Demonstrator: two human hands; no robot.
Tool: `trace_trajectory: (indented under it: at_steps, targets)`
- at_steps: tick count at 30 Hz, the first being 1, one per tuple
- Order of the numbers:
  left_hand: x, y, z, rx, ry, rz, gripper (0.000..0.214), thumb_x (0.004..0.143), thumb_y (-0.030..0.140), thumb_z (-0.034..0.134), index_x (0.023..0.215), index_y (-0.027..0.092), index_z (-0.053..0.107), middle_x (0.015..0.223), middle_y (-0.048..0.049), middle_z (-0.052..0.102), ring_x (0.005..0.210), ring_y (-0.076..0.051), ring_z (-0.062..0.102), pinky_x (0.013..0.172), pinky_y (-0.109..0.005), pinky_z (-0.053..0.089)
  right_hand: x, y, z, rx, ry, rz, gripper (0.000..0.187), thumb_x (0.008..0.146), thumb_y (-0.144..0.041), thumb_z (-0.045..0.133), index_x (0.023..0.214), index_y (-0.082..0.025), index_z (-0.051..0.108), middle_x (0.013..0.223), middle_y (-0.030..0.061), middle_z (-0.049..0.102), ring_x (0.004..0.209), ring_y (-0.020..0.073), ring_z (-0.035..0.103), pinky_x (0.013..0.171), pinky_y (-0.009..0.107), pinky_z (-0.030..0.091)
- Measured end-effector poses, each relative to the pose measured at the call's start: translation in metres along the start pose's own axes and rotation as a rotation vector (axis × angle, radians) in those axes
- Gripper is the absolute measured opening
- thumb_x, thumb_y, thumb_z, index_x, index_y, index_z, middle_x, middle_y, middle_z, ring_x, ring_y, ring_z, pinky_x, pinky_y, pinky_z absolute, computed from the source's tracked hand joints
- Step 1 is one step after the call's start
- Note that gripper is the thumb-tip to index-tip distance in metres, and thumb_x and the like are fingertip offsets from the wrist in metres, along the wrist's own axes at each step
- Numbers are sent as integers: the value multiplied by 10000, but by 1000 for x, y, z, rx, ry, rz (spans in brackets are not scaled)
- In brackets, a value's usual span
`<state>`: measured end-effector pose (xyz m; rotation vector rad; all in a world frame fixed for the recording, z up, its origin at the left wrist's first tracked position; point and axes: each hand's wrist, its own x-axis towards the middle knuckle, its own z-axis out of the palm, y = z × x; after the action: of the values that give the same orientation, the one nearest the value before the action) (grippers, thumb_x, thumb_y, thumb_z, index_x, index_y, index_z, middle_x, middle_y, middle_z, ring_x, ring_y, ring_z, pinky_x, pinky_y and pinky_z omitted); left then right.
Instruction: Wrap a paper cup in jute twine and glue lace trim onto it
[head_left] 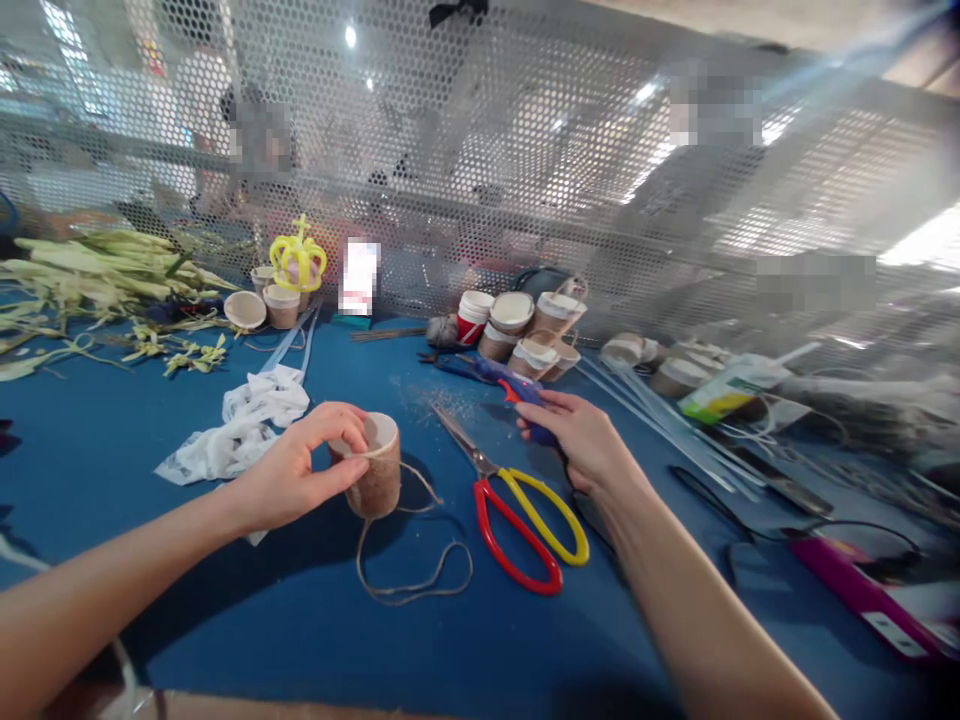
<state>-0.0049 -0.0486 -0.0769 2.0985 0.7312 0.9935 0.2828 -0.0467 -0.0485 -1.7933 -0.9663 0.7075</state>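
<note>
My left hand (304, 465) pinches the rim of a small brown cup (381, 482), thumb outside and fingers at the opening. Thin twine (412, 598) lies along the cup's rim, and its loose end curls on the table in front. My right hand (577, 430) is closed around a blue glue gun (496, 374) with a red-orange trigger; its nozzle points left, away from the cup. Between my hands lie scissors (486, 468) with one red and one yellow handle, blades slightly apart and pointing away from me.
Crumpled white material (240, 430) lies left of the cup. Behind stand several paper-like cups (511, 312), a yellow crown-shaped piece (298, 262) and pale dried husks (97, 265). Clear glue sticks (667, 425) and a purple power strip (862, 600) lie right. A perforated metal screen (420, 170) closes the back.
</note>
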Motion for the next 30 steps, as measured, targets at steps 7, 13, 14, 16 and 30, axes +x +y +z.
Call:
trace_trajectory:
  at_steps: [7,13,14,16,30]
  targets:
    - [1,-3,0,-29,20,-22,52,794,167,500,744,178,512,919,-62,553,1065,-197,476,909,-368,367,-41,-13,4,313,-198,52,267,589,-297,741,747,-153,581,577,-18,596,456,63,532,354,118,410]
    - [2,-6,-1,-63,10,-17,67,807,167,494,742,182,502,895,-58,562,1061,-206,482,903,-383,370,-46,-6,-1,453,-326,55,298,554,-305,776,722,-147,588,515,-34,556,462,58,483,389,124,389]
    - [2,-6,-1,-73,13,-19,68,806,164,494,740,181,503,892,-58,561,1061,-207,482,908,-387,367,-48,-6,-2,455,-348,38,278,572,-304,766,706,-150,578,524,-31,562,473,59,484,414,133,398]
    - [2,-6,0,-88,20,-29,73,801,153,495,733,178,504,901,-61,558,1059,-208,483,912,-387,364,-57,-8,-3,408,-411,-28,228,625,-292,732,704,-155,568,546,-24,575,478,63,483,446,157,406]
    - [1,-3,5,-79,75,-63,61,796,134,501,748,172,503,922,-68,563,1047,-214,493,896,-375,398,-100,-9,20,61,-504,-177,136,743,-267,560,814,-166,615,455,-59,516,383,70,438,403,191,378]
